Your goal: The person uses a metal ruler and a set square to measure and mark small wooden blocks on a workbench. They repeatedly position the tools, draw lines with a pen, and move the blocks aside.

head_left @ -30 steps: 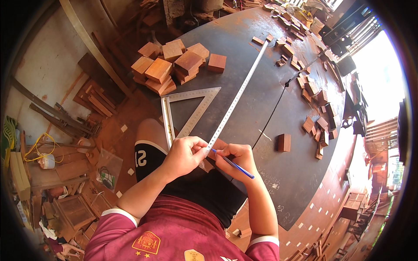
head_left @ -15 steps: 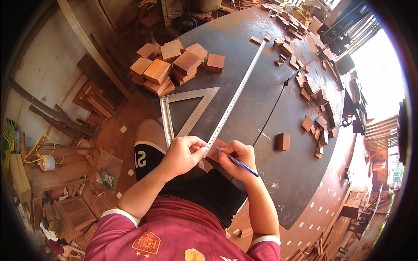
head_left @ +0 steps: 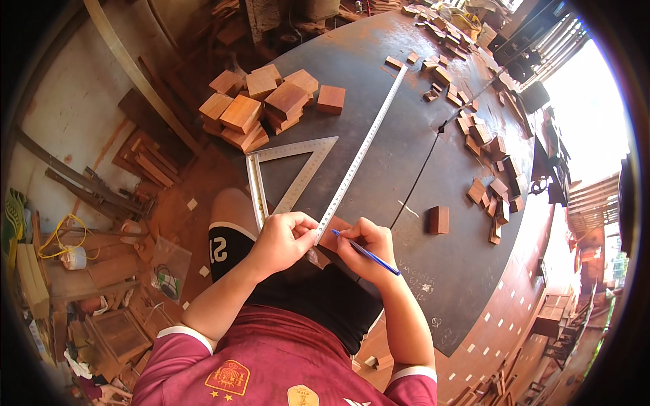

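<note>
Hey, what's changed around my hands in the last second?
The ruler slid slightly toward you; the blue pen shifted a little right, its tip farther from the ruler's edge. Nothing was taken or released: the left hand still holds the ruler, the right hand the pen. The triangular square and wooden blocks stayed put.

1 ruler (head_left: pixel 362 153), 1 set sq. (head_left: pixel 308 174) & 1 pen (head_left: pixel 372 256).

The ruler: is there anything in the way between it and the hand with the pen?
Nothing I can see blocks the right hand. Its blue pen points at the ruler over a piece of wood. The left hand pinches the ruler's near end from the other side.
</note>
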The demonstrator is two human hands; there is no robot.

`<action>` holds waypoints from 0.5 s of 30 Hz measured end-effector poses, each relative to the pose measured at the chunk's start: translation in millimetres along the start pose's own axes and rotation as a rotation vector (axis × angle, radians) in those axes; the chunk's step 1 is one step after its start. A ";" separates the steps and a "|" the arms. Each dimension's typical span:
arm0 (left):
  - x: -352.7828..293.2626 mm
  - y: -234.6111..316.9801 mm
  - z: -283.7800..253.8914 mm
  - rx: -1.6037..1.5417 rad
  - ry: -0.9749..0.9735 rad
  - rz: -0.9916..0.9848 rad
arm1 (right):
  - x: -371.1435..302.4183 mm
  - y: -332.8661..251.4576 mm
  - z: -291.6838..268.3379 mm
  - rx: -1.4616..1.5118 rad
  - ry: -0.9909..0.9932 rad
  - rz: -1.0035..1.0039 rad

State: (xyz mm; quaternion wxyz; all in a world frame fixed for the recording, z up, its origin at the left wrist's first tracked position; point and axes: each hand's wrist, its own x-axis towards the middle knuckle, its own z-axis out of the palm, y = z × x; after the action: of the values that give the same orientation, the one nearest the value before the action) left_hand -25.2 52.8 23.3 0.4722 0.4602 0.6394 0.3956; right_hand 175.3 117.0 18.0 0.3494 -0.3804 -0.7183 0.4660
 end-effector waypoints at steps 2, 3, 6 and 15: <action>0.1 -1.0 -0.7 0.016 -0.007 -0.002 | 0.2 -0.5 1.1 0.003 0.013 -0.005; 0.2 -1.3 -0.9 0.020 -0.008 0.001 | 0.1 -0.9 1.6 0.004 0.019 -0.007; 0.5 -2.9 -2.0 0.009 -0.014 0.002 | 0.0 -2.4 1.9 -0.004 0.020 0.012; 0.4 -3.2 -1.9 -0.015 -0.034 0.002 | -0.1 -2.4 4.2 0.004 0.050 0.021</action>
State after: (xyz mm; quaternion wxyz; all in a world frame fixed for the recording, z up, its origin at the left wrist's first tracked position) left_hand -27.7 52.3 20.7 0.4860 0.4640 0.6279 0.3928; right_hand 171.3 114.5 18.9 0.3632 -0.3986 -0.7045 0.4614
